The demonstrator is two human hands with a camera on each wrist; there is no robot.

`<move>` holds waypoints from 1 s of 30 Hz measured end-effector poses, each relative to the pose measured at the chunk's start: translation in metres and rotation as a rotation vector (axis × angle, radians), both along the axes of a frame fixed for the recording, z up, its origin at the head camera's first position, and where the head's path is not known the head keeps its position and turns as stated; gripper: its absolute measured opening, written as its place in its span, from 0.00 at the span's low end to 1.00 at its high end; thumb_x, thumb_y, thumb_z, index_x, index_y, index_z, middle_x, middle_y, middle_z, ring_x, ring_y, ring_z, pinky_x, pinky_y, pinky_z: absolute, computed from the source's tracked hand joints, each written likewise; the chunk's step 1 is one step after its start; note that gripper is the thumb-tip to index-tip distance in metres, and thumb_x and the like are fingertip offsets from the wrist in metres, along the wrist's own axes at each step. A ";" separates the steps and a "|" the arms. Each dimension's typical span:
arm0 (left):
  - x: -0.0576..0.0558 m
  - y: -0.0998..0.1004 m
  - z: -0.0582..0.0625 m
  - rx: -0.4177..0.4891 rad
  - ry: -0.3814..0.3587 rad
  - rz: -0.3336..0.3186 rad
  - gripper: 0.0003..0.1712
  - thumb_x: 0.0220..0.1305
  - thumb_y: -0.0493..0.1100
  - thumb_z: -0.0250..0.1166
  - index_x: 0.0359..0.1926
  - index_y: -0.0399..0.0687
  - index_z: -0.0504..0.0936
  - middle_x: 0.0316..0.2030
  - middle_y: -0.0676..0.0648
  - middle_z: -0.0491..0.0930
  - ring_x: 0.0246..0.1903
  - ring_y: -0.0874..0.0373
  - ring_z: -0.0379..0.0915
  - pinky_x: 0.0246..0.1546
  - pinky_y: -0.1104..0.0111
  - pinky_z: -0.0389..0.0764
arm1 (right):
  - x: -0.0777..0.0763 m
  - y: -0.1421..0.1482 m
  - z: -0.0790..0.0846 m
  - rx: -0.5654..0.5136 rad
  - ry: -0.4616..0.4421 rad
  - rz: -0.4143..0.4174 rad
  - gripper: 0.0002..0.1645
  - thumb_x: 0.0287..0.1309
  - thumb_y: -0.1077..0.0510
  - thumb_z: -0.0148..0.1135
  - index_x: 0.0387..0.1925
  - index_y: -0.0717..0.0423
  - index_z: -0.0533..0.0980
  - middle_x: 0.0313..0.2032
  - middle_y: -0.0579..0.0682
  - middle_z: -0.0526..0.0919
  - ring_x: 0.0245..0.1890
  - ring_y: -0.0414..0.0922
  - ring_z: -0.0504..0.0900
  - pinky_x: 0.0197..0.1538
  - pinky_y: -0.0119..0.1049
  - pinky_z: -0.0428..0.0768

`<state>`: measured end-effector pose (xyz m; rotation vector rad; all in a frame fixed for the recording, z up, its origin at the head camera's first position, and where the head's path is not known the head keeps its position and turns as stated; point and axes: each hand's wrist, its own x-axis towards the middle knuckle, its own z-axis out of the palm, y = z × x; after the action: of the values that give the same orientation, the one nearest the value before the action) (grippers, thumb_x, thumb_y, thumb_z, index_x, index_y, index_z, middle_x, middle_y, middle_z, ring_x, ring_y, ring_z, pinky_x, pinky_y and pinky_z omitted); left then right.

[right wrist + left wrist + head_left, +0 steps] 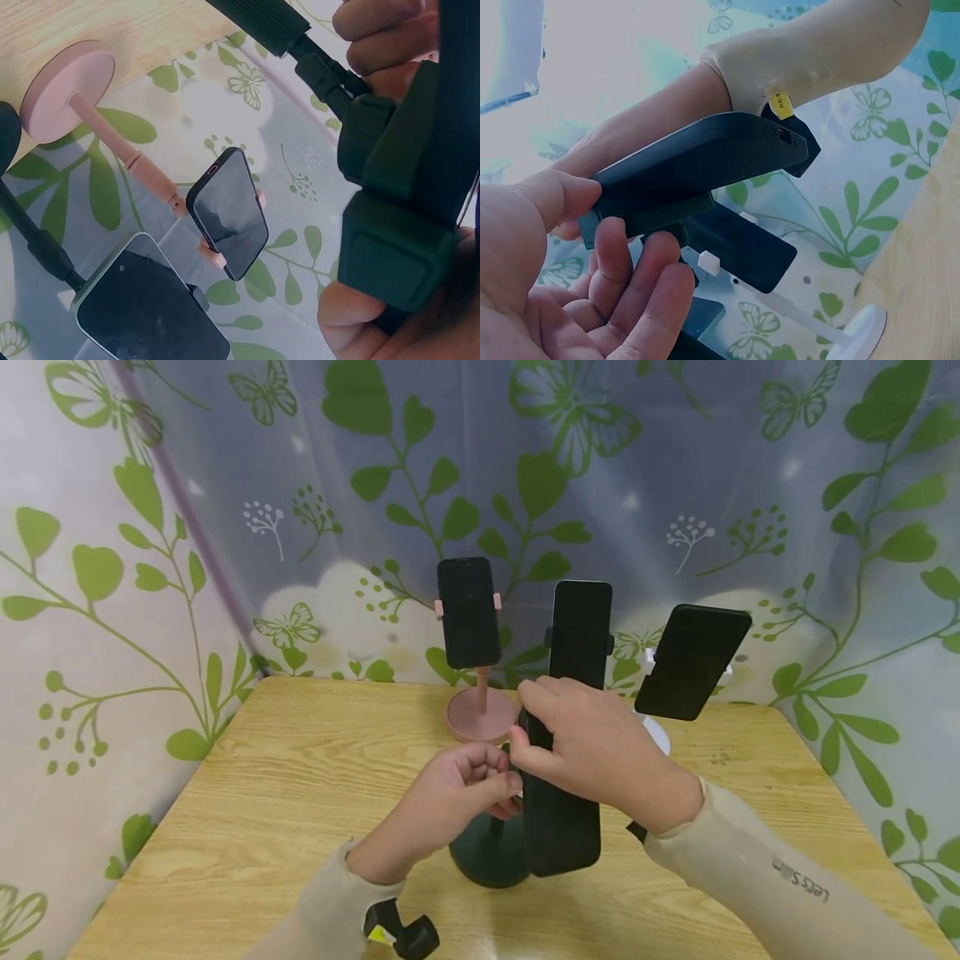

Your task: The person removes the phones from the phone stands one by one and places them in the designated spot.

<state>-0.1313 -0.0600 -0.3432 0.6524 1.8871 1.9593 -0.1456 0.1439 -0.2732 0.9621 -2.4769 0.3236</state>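
A black phone (562,827) stands upright, tilted, in the clamp (394,247) of a dark green phone stand. The stand's round base (491,856) rests on the table below. My right hand (592,735) reaches across the phone's screen and grips it near its upper part, the thumb at the left edge. With thumb and forefinger my left hand (465,785) pinches the edge of the green clamp (645,217) behind the phone; its other fingers curl beneath. In the left wrist view the phone's lower end (780,139) points away from my left hand (577,277).
At the back, a pink stand (480,714) holds a phone (469,614). Right of it, another phone (581,627) sits in a dark clamp, partly hidden by my right hand. Farther right, a white stand (656,735) bears a tilted phone (693,660). A patterned curtain hangs behind the wooden table (300,793).
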 end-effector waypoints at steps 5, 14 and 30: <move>-0.001 0.000 0.000 -0.001 -0.012 -0.012 0.10 0.75 0.40 0.61 0.46 0.34 0.78 0.38 0.49 0.82 0.38 0.55 0.86 0.47 0.59 0.87 | 0.001 0.002 0.000 -0.016 0.006 0.010 0.12 0.61 0.52 0.58 0.27 0.46 0.65 0.22 0.41 0.62 0.20 0.38 0.60 0.21 0.34 0.60; 0.001 0.003 -0.003 0.011 0.017 0.034 0.10 0.74 0.39 0.64 0.43 0.34 0.78 0.36 0.48 0.81 0.36 0.59 0.84 0.45 0.62 0.87 | 0.004 0.001 0.000 -0.035 0.031 0.043 0.13 0.60 0.52 0.59 0.27 0.47 0.64 0.21 0.41 0.60 0.20 0.38 0.58 0.20 0.33 0.58; 0.007 0.002 0.002 -0.149 0.199 0.157 0.08 0.70 0.43 0.68 0.43 0.42 0.83 0.31 0.48 0.83 0.31 0.56 0.79 0.36 0.67 0.81 | 0.002 0.000 -0.003 -0.026 0.094 0.080 0.12 0.60 0.52 0.59 0.28 0.48 0.65 0.22 0.41 0.61 0.21 0.39 0.59 0.21 0.33 0.60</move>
<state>-0.1244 -0.0581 -0.3416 0.6960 2.2421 1.8818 -0.1433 0.1442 -0.2763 1.0436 -2.3488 0.3283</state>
